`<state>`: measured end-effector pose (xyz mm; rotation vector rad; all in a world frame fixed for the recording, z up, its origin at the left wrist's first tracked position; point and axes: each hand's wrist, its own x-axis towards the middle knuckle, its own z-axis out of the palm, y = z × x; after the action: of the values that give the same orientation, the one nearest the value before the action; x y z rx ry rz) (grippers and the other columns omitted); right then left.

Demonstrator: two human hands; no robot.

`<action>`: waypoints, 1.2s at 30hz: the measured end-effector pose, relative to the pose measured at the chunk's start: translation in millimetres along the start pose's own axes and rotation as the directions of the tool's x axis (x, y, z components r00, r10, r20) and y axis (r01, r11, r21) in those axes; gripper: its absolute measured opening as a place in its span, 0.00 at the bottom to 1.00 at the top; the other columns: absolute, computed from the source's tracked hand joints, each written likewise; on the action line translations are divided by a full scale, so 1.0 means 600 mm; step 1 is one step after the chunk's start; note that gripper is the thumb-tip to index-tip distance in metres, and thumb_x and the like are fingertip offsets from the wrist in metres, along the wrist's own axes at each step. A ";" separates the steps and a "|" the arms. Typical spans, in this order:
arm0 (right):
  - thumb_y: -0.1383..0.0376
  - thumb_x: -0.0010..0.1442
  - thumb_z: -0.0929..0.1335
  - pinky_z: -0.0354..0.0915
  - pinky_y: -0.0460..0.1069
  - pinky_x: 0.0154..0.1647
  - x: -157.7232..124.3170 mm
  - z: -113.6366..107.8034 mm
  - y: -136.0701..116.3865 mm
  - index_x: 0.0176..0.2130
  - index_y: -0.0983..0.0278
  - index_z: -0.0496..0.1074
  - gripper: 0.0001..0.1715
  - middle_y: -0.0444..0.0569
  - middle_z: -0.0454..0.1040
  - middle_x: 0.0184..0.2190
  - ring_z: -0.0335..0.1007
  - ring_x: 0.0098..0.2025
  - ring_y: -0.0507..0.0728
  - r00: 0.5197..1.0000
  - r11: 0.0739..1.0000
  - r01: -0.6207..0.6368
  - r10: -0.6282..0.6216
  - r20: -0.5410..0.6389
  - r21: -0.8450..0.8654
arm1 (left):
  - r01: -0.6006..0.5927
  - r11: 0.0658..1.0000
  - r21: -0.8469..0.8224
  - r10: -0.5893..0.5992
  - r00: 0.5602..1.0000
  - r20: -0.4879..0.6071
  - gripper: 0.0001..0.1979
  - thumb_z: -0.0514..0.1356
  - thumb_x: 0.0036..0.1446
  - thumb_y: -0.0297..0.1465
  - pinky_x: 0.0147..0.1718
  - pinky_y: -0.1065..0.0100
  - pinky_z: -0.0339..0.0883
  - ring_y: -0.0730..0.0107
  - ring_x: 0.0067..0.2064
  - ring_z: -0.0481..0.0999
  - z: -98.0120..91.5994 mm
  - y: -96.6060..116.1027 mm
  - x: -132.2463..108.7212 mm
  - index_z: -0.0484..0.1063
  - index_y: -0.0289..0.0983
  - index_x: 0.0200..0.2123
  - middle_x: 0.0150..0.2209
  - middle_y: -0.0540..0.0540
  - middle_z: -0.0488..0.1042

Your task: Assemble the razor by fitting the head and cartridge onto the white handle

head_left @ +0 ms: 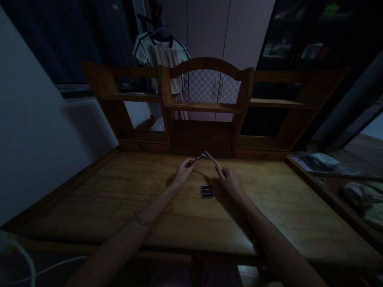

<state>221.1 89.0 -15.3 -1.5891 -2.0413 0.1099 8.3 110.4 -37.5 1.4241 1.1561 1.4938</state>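
Note:
My left hand (pixel 184 172) is closed around a slim dark-handled tool (pixel 196 160) with a shiny metal end. In my right hand (pixel 231 181) is a thin pale stick (pixel 213 159), slanting up and left. Its far tip meets or nearly meets the metal end of the dark tool; I cannot tell if they touch. The exact kind of either tool is too small and dim to make out. Between my forearms, a small clear pack (pixel 207 192) with dark bars in rows lies flat on the wooden desk (pixel 134 199).
A wooden shelf unit (pixel 203 107) with small drawers stands along the desk's back edge. Clothes (pixel 164 52) hang behind it. To the right, a lower surface holds a plastic-wrapped item (pixel 324 160) and cloth (pixel 363 199). A white cable (pixel 60 263) runs at lower left.

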 end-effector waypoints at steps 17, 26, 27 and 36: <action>0.47 0.67 0.52 0.49 0.47 0.26 0.000 0.002 -0.005 0.29 0.65 0.76 0.37 0.54 0.76 0.25 0.71 0.26 0.55 0.999 1.000 0.022 -0.021 0.025 -0.022 | -0.016 1.000 -0.007 0.016 1.000 -0.013 0.19 0.62 0.49 0.46 0.26 0.74 0.59 0.75 0.28 0.66 0.001 -0.001 0.000 0.73 0.35 0.33 0.27 0.50 0.69; 0.48 0.67 0.52 0.49 0.48 0.26 0.000 0.000 -0.005 0.28 0.65 0.76 0.37 0.55 0.76 0.25 0.71 0.27 0.56 0.999 0.999 0.031 -0.030 0.018 -0.040 | 0.013 1.000 0.010 -0.013 0.999 -0.029 0.19 0.62 0.48 0.46 0.25 0.74 0.58 0.75 0.27 0.66 0.003 0.011 -0.003 0.73 0.35 0.31 0.26 0.50 0.68; 0.48 0.67 0.52 0.49 0.48 0.26 0.000 0.000 -0.005 0.28 0.65 0.76 0.37 0.55 0.76 0.25 0.71 0.27 0.56 1.000 0.999 0.024 -0.023 0.016 -0.040 | 0.014 1.000 0.010 -0.014 0.999 -0.030 0.19 0.62 0.48 0.46 0.26 0.74 0.58 0.75 0.28 0.66 0.003 0.011 -0.003 0.73 0.35 0.31 0.26 0.50 0.68; 0.51 0.67 0.54 0.48 0.48 0.26 -0.001 0.003 -0.004 0.31 0.66 0.76 0.32 0.54 0.77 0.26 0.71 0.28 0.55 1.000 1.000 0.009 -0.008 0.018 -0.013 | 0.053 0.999 0.007 -0.053 0.998 -0.032 0.20 0.62 0.48 0.47 0.22 0.75 0.55 0.75 0.26 0.65 0.002 0.013 -0.004 0.72 0.35 0.32 0.25 0.50 0.68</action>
<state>218.1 88.5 -16.2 -1.5924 -2.0663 0.1086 10.1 105.8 -30.9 1.3695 1.2109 1.4812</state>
